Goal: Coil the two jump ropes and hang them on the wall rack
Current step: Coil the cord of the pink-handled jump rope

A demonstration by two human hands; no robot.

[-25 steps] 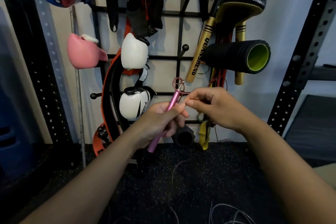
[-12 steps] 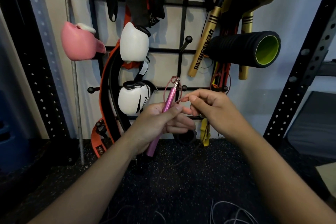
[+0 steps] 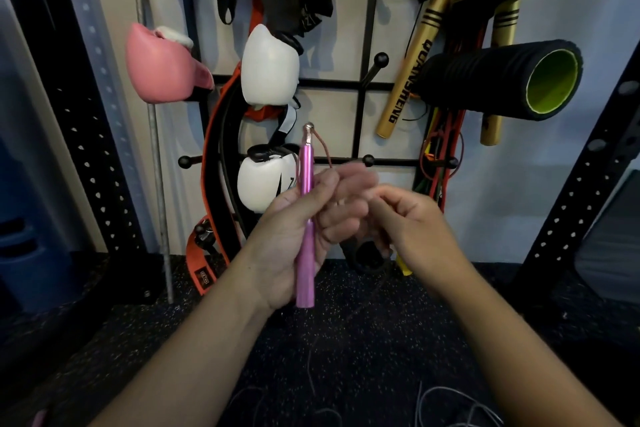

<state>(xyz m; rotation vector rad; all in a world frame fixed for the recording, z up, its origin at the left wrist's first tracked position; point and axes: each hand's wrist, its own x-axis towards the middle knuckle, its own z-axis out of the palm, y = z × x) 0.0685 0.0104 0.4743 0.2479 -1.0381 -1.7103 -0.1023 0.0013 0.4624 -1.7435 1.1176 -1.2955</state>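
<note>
Left hand (image 3: 294, 236) grips the stiff pink handle (image 3: 306, 218); right hand (image 3: 412, 222) pinches its thin, floppy cord (image 3: 327, 156) beside it—take hold there.

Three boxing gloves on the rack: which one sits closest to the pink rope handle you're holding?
The lower white glove, right behind the pink handle in the left hand. The upper white glove hangs higher; the pink glove hangs far left.

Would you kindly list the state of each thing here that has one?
Pink handle: upright, held in left hand.
Thin cord: uncoiled, trailing to floor.
Right hand: blurred, fingers curled near cord.
Grey rope: loose on floor.
Foam roller: hung on rack.
</note>
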